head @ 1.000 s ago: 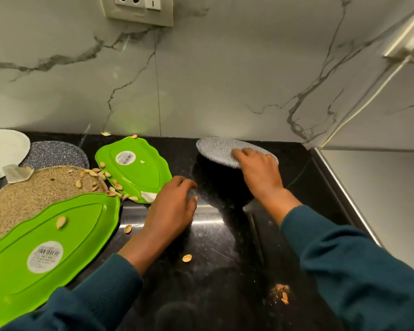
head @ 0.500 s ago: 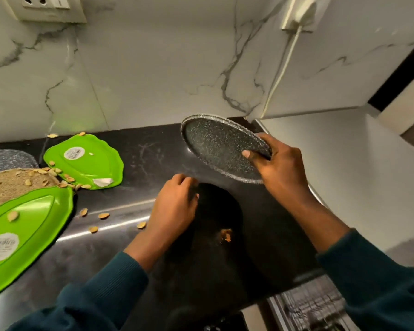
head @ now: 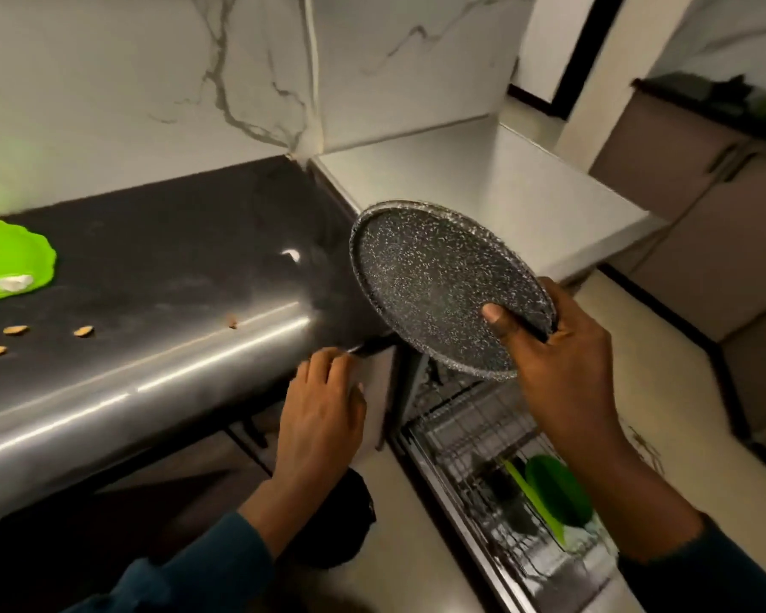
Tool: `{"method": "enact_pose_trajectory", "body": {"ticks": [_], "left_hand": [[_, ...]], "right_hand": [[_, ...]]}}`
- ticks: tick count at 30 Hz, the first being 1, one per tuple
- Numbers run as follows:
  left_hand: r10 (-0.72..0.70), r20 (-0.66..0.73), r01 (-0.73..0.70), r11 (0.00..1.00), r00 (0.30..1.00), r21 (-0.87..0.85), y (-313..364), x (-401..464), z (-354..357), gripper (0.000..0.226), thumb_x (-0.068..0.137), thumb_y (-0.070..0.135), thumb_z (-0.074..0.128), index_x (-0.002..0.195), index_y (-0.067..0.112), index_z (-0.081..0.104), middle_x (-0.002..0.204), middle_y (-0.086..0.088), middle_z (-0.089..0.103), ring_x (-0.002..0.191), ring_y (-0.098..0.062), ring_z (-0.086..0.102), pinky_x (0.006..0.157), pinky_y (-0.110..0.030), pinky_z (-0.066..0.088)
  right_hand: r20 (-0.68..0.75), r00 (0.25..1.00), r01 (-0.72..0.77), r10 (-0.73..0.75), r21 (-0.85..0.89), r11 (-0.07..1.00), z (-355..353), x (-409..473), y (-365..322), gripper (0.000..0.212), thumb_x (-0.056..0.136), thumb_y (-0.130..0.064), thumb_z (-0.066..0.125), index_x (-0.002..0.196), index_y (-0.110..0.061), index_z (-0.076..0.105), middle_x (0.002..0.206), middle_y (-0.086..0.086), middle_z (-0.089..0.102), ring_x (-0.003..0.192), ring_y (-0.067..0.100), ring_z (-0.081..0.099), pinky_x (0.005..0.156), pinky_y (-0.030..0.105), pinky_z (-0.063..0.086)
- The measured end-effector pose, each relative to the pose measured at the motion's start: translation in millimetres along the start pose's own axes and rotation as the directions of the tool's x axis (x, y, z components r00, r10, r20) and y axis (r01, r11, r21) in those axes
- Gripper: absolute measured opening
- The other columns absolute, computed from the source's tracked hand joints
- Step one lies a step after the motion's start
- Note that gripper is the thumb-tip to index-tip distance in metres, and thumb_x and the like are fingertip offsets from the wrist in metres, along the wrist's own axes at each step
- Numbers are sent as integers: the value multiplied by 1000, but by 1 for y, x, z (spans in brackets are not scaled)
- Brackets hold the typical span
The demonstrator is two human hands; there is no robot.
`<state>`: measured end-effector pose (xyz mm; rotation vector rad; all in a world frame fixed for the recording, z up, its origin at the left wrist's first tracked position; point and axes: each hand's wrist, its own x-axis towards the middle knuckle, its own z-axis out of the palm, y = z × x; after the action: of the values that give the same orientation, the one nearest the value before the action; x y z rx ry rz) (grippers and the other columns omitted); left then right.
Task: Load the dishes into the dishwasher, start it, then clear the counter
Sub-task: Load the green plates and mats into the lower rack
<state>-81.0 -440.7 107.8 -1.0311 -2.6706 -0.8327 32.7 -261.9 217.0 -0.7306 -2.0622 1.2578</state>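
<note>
Now that the speckled plate is off the surface and carried rightward, you hold it tilted in the air, above the open dishwasher rack. A second ago it lay flat against the back of the surface under your right hand; half a second ago it was lifted and tipped. Your view has swung with it, so the rack now shows below that hand.

Right hand: thumb pressed on the plate's face, fingers curled behind the rim, pinching the near edge. Left hand: moved from the surface top to its front edge, fingers loosely bent against the lip; whether it grips anything, you cannot tell.

Judgement: this is the transfer step for one dish. Loading is partway, as a green plate stands on edge in the rack below your right forearm.

Materials: the plate is round, shallow and dark grey with white flecks, stone-look, with a raised rim. The surface is glossy black, with a bright streak along its rounded front. The rack is thin wire, blurred. Left of your left hand, scattered seeds and a scalloped green plate remain on the surface, so clearing is not yet done.
</note>
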Motion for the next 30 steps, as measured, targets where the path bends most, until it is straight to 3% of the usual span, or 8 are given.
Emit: {"method": "enact_pose_trajectory", "body": {"ticks": [2,5,11,14,19,23,26,30], "left_hand": [[79,99,-80,997,992,-2,26,-17,22,32,83,16,63,113,13,55,114,-5,53,95,-23,53,79,-35,48],[181,250,-183,983,951,-13,58,-31,56,29,88,21,57,116,15,54,115,-2,51,95,-20,53,80,-33,49],[331,454,-337,939,827,-70,98,-41,114,36,93,22,47,129,20,45,125,1,46,103,-17,48,87,-30,45],[375,536,-378,919,756,-109,105,-41,153,36,90,18,50,125,18,48,121,-2,50,103,-21,51,86,-32,45],[317,704,-315,939,636,-137,113,-47,229,45,91,16,47,135,20,42,134,-3,44,121,-24,44,100,-36,41],[244,785,-251,961,570,-117,119,-59,279,48,95,19,42,142,24,33,142,-1,36,126,-22,41,101,-32,37],[242,818,-242,962,521,-130,121,-68,320,46,96,19,40,141,23,35,141,0,38,127,-19,40,101,-29,34],[172,844,-32,983,508,-181,123,-77,387,39,92,13,45,130,22,51,129,-2,54,116,-19,52,94,-26,39]], "right_hand": [[-46,998,-34,36,38,999,-39,-16,11,30,84,-29,73,113,-31,66,84,-13,73,77,23,67,69,36,60],[-90,993,-68,74,61,996,-86,-34,37,29,84,-22,72,113,-28,68,91,-20,73,83,6,70,67,18,55],[-168,965,-212,201,-47,976,-143,-55,96,26,84,-32,71,110,-32,67,93,-16,73,88,1,67,81,28,54],[-237,933,-299,269,-99,949,-159,-57,129,35,83,-37,69,117,-26,66,103,-8,72,95,7,67,86,35,54],[-323,893,-389,314,-202,899,-182,-51,187,33,87,-33,66,119,-22,65,99,-7,71,88,-6,63,75,21,49],[-351,874,-430,337,-237,871,-198,-40,243,22,90,-24,66,112,-23,66,94,-6,71,81,-13,61,68,8,46],[-350,879,-433,324,-301,850,-203,-25,294,19,91,-24,66,110,-22,66,89,-6,71,77,-4,62,71,17,48],[-293,903,-418,315,-426,802,-206,-2,383,24,91,-27,66,114,-19,67,92,-1,72,81,17,65,77,34,52]]}}
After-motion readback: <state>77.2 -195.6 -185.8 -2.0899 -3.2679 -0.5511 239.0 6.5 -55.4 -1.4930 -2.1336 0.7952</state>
